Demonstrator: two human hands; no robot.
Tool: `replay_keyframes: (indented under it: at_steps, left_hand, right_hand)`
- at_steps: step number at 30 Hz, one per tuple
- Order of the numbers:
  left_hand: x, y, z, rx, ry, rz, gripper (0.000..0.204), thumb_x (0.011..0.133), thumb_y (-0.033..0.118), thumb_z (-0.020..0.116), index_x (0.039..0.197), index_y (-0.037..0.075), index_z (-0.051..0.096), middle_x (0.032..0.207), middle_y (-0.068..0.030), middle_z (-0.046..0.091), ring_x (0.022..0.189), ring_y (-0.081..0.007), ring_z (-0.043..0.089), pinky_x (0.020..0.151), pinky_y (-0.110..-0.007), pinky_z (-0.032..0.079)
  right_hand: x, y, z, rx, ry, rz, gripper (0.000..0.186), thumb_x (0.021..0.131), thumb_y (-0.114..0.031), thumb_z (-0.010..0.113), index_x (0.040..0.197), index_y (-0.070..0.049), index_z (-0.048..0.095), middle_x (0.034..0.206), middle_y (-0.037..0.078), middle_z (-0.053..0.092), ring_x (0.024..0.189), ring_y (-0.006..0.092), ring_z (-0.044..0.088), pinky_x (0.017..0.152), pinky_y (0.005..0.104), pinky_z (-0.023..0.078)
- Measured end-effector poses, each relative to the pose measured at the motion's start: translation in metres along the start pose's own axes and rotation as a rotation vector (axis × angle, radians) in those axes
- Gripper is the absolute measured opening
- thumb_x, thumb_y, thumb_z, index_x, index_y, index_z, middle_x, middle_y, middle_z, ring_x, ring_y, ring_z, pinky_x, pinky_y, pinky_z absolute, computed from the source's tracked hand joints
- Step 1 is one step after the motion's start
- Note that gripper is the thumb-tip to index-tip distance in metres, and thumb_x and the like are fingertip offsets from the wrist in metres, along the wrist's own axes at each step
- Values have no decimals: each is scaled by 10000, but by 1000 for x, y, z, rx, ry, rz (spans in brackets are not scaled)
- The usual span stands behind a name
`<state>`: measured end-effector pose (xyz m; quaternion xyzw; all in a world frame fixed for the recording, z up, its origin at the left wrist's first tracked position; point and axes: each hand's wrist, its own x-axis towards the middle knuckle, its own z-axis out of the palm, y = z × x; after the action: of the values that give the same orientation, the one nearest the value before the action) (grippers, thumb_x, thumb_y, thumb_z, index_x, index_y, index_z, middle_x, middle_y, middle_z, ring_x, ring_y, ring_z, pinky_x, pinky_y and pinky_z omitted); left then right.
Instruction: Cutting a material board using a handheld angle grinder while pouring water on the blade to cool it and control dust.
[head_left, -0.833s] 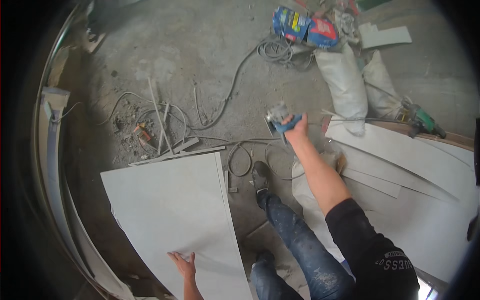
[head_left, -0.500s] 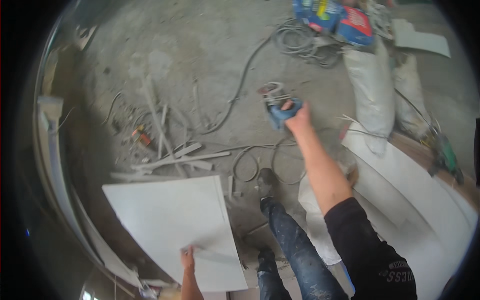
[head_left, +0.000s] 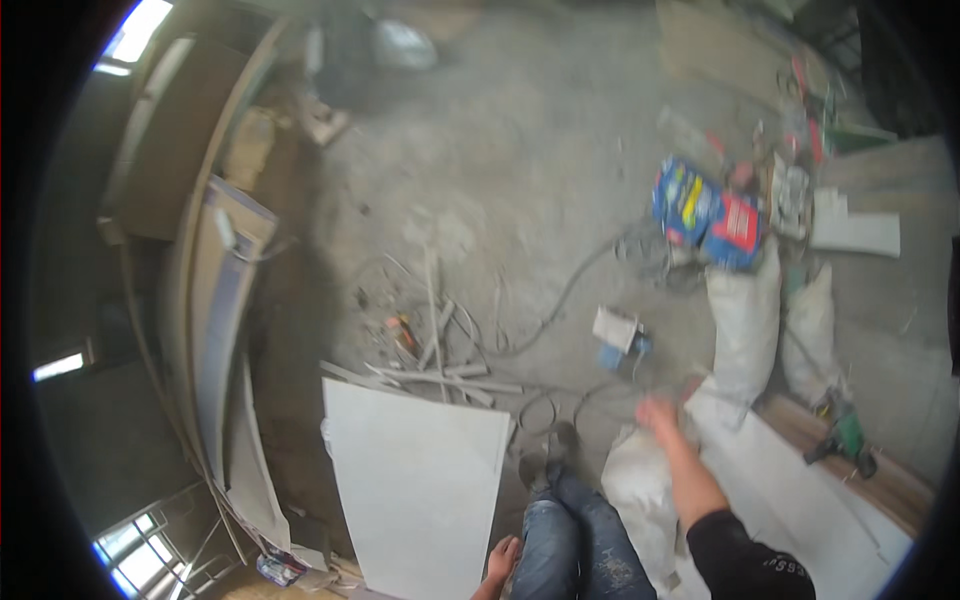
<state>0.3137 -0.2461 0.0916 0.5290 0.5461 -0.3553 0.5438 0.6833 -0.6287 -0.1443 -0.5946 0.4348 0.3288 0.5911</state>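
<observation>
Blue and pale grey, the handheld power tool (head_left: 620, 334) sits on the concrete floor (head_left: 470, 140), ahead of my right hand (head_left: 658, 413) and slightly to its left. A stretch of bare floor separates the two, so the tool lies outside my grip. Its paler, flat face is uppermost; the blue body shows below and to the right of it. Outline soft from blur.

Right hand: forearm stretched forward, fingers blurred; I cannot tell how far apart they stand. Just beyond it, loops of dark cable (head_left: 538, 413) lie on the floor. A pale sack (head_left: 640, 490) is below the hand, near my legs.

Left hand: low in view, beside the right edge of a large white board (head_left: 415, 490) and close to my jeans (head_left: 552, 535). Fingers look bent inward. Whether they touch the board or close on anything, I cannot tell. The power tool is well apart from this hand, farther forward and to the right.

Surroundings: narrow pale strips (head_left: 465, 378) are heaped past the board's far edge, with a small orange object (head_left: 402, 335) near them. Right of the tool, a filled white sack (head_left: 742, 330); beyond, a blue bag (head_left: 705, 215). Far right, a green power tool (head_left: 847, 438) rests by brown boards (head_left: 900, 485).
</observation>
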Motion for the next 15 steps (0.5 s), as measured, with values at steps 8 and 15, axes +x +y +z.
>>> replay_keyframes:
  at_steps: [8, 15]
  left_hand:
    - [-64, 188, -44, 272, 103, 196, 523, 1030, 503, 690, 1316, 75, 786, 1268, -211, 787, 1196, -351, 752, 1037, -438, 569]
    - [-19, 475, -113, 269, 321, 408, 455, 968, 418, 703, 1204, 47, 819, 1085, -199, 822, 1013, -337, 802, 957, -450, 608]
  right_hand:
    - [-255, -117, 52, -558, 111, -45, 331, 950, -269, 823, 745, -13, 785, 594, 86, 680, 468, 191, 606, 432, 387, 452]
    - [-304, -375, 120, -443, 68, -170, 322, 1029, -328, 744, 859, -54, 760, 566, 31, 588, 476, 143, 549, 422, 347, 418]
